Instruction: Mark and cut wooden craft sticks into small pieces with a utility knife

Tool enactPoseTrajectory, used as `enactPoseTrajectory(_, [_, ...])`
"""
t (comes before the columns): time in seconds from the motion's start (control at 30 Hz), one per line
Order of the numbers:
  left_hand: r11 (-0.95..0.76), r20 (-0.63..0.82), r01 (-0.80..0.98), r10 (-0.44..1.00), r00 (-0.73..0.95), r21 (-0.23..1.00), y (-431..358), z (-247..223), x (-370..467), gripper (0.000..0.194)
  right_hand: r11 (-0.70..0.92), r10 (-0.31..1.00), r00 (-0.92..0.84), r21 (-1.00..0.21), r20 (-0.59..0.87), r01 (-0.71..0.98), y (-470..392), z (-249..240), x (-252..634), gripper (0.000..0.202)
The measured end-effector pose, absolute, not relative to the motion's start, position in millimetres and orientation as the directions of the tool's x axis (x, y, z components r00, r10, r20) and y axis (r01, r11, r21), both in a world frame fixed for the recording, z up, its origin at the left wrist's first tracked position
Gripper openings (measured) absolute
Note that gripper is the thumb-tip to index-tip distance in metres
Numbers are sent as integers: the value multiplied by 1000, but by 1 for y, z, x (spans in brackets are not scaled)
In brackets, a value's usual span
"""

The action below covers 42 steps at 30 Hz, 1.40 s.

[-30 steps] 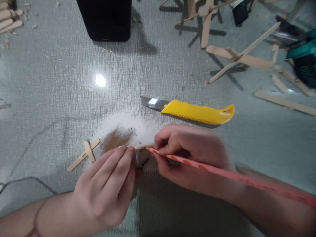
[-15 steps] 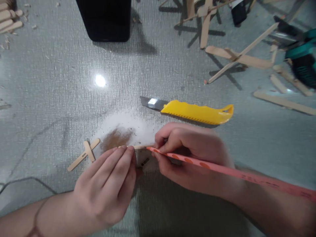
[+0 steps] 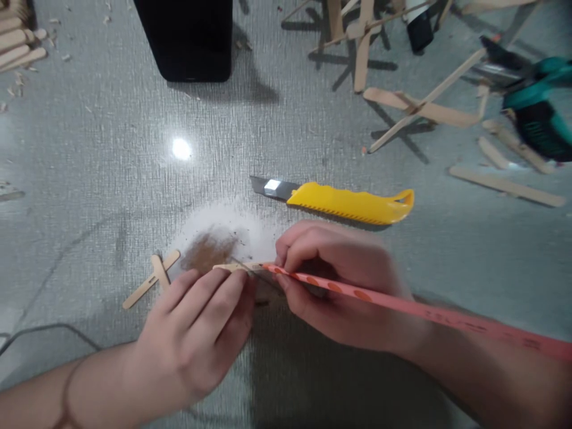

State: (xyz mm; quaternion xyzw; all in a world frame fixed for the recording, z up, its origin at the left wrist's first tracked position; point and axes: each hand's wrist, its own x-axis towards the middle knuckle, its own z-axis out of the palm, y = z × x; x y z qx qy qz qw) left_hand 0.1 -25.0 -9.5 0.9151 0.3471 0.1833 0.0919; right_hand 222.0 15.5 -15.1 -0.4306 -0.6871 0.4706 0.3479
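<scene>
My left hand (image 3: 196, 333) is closed on a small wooden craft stick (image 3: 252, 267), whose ends show past the fingertips. In my right hand (image 3: 339, 283) is a pink pencil (image 3: 384, 296) with orange dots, pinched near its point. The pencil tip touches the stick beside my left fingertips. Just beyond my hands lies a utility knife (image 3: 353, 202) with a yellow handle and its blade out to the left. Two crossed craft sticks (image 3: 154, 277) rest to the left of my left hand. Brown dust (image 3: 210, 247) is spread on a white patch behind the fingers.
A black object (image 3: 192, 42) stands at the back. Joined craft sticks (image 3: 415, 107) and teal-handled pliers (image 3: 540, 110) are at the back right, with a loose stick (image 3: 507, 186) nearer. Stacked sticks (image 3: 18, 42) lie far left; a thin cable (image 3: 53, 326) runs at the lower left.
My left hand has shifted slightly to the right, and more of the stick shows. The pencil tip stays on the stick. The view has moved a little.
</scene>
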Motion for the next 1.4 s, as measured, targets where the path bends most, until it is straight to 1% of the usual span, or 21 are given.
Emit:
enactPoseTrajectory(0.17, [-732,265,547,668,696,408,-21,-11,-3,20,188,915,-397,-948,74,257,14,-15,223,19])
enactPoseTrajectory(0.27, [-727,249,534,665,704,432,-19,-14,-3,22,179,916,-397,-949,64,259,14,-16,223,19])
enactPoseTrajectory(0.43, [-684,232,547,702,674,482,-18,-16,-3,29,180,913,-404,-944,56,275,15,-14,223,18])
enactPoseTrajectory(0.53, [-686,249,554,706,663,472,-19,-15,-4,29,224,900,-427,-929,82,294,16,-12,223,19])
enactPoseTrajectory(0.7, [-711,221,542,676,703,447,-20,-14,-4,31,296,894,-425,-897,141,327,15,-13,224,19])
enactPoseTrajectory(1.03, [-700,209,538,680,703,469,-20,-12,-3,34,325,901,-404,-861,156,391,12,-14,222,23])
enactPoseTrajectory(1.4, [-690,209,547,692,691,474,-22,-12,-4,34,333,898,-409,-856,161,395,12,-13,223,23])
